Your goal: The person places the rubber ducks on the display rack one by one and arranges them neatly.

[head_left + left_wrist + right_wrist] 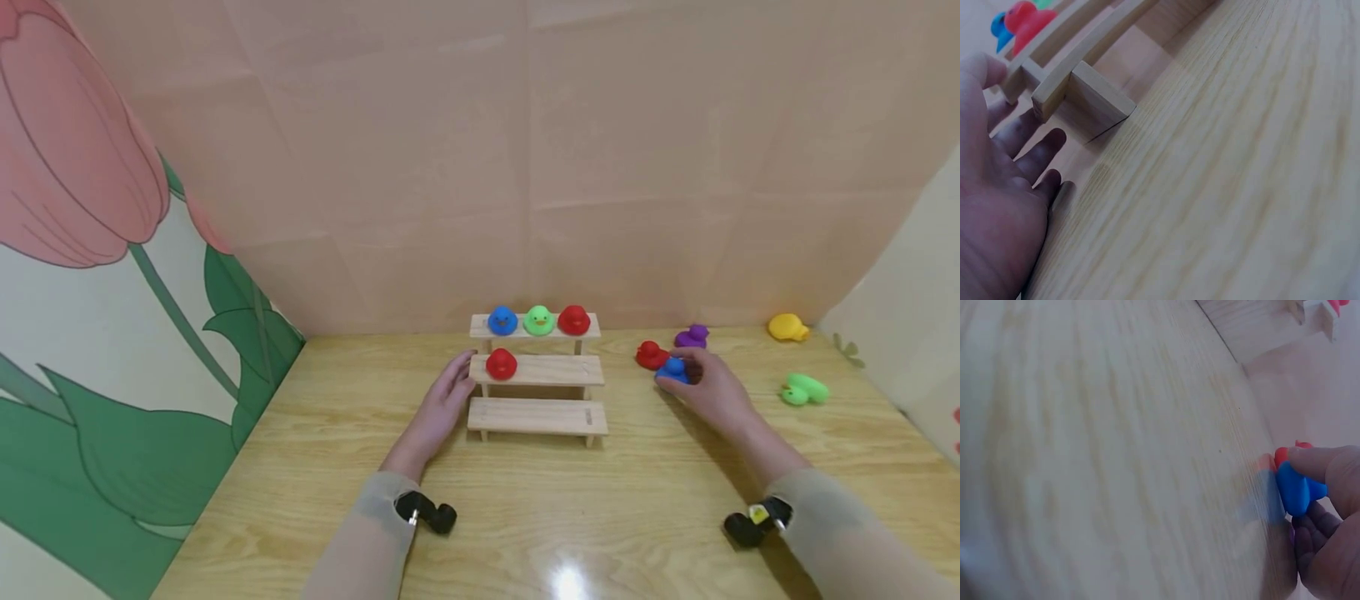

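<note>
My right hand [712, 392] has its thumb and fingers around a blue rubber duck [673, 371], low over the table; in the right wrist view the thumb lies against the blue duck [1294, 490]. A red duck [651, 355] sits right beside it, and a purple duck [692, 336] is just behind. At the left end of a three-tier wooden stand [538, 414], my left hand [442, 404] rests with fingers loosely extended, holding nothing. One red duck [501, 363] occupies the middle tier's left end. Along the top tier stand a blue duck [502, 321], a green duck [539, 321] and a red duck [574, 320].
Farther right on the wooden table [525, 508] are a yellow duck [787, 327] near the back edge and a green duck [805, 389] lying in front of it. A pinkish cloth backdrop [525, 167] rises behind the table. Flower-printed wall covering [112, 400] borders the left side.
</note>
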Demonstrator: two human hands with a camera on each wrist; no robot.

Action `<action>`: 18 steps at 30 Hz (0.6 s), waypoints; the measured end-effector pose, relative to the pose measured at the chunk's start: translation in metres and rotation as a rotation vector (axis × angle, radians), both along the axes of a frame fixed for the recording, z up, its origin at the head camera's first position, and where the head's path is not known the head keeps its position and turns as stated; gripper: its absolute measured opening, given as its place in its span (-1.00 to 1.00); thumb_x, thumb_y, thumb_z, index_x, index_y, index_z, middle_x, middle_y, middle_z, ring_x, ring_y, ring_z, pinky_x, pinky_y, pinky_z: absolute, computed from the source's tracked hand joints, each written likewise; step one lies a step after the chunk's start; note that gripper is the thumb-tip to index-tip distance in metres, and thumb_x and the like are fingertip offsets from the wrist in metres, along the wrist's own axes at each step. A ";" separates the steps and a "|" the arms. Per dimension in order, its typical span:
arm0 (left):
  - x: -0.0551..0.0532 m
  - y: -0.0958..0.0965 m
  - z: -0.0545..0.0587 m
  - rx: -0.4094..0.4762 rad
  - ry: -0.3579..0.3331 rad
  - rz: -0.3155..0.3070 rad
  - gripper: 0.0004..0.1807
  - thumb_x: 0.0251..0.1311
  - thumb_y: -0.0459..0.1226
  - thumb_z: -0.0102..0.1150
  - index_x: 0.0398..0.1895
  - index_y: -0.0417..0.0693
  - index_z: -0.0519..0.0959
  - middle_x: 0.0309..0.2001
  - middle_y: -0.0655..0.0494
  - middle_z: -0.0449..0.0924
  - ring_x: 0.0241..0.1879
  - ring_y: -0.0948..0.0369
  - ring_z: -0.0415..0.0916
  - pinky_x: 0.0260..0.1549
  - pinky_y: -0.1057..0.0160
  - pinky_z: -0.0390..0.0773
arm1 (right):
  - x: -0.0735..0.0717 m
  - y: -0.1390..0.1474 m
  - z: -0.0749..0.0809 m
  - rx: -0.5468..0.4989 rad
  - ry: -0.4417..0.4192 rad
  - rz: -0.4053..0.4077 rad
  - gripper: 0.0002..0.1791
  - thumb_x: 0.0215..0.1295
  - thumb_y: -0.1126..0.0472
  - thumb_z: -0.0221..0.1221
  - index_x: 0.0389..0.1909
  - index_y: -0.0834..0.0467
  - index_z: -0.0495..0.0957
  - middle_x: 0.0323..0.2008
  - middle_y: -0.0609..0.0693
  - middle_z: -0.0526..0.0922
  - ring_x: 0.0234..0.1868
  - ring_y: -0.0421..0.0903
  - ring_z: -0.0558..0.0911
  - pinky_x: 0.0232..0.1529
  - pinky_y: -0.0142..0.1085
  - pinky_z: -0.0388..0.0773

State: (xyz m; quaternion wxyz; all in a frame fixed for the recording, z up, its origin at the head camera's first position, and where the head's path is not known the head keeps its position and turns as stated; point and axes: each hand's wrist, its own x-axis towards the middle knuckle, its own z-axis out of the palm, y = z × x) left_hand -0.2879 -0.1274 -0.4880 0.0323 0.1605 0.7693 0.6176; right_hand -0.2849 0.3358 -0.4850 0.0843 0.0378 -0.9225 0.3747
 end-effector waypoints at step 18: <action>0.001 0.000 0.001 -0.001 0.007 0.001 -0.35 0.76 0.05 -0.05 0.79 0.24 0.19 0.70 0.01 0.26 0.67 -0.05 0.18 0.63 -0.19 0.19 | 0.007 0.015 0.006 -0.009 -0.060 0.146 -0.24 0.65 0.19 0.28 0.69 0.32 0.20 0.51 0.51 0.37 0.40 0.52 0.45 0.38 0.48 0.40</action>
